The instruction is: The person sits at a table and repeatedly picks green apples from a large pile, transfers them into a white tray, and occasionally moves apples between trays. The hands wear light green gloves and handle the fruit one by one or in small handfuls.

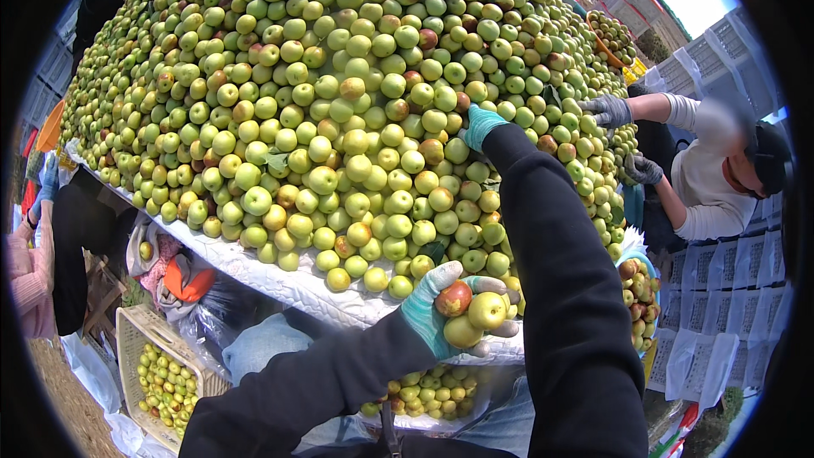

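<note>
A big heap of green-yellow jujubes, some with reddish-brown patches, rises in front of me. My left hand, in a teal and grey glove, is turned palm up at the heap's near edge. Its fingers curl round three jujubes, one of them mostly reddish brown. Farther off, my right hand, gloved in teal, reaches into the middle right of the heap. It touches fruit beside a reddish jujube; its fingers are largely hidden, so their grip does not show.
White quilted cloth edges the heap. Below lie a crate of jujubes and more fruit near my lap. At right, a co-worker's gloved hand touches the heap, near a tub of browner fruit and stacked crates. Another person stands left.
</note>
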The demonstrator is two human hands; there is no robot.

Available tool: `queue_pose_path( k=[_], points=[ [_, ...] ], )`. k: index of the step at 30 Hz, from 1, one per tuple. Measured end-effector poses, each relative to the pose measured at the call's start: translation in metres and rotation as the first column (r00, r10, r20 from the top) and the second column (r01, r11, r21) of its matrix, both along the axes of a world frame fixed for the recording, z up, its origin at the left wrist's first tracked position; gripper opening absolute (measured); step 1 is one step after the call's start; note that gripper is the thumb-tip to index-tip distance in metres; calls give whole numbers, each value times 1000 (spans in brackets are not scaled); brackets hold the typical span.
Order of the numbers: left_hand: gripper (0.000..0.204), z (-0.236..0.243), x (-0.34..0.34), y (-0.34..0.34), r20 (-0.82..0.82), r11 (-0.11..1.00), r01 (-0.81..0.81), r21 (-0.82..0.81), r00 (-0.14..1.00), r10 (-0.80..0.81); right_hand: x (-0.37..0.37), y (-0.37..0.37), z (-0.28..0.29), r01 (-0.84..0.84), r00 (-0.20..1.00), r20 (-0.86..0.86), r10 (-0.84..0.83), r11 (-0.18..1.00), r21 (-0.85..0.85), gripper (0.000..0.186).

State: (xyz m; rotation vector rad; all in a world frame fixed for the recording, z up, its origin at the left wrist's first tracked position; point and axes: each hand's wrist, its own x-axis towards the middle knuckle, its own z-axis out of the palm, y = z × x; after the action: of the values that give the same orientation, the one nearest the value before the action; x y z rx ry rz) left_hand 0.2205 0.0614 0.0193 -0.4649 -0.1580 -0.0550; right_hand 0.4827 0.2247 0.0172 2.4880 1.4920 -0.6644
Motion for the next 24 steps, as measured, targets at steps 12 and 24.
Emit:
queue_pose_path(
  k=[12,24],
  points=[
    [58,24,-14,16,-242,990,-64,127,966,94,-32,85,84,-153,964,258,56,915,374,53],
    [59,13,-21,16,-239,987,-102,124,962,129,-56,89,59,-228,912,396,110,937,264,45]
  ],
)
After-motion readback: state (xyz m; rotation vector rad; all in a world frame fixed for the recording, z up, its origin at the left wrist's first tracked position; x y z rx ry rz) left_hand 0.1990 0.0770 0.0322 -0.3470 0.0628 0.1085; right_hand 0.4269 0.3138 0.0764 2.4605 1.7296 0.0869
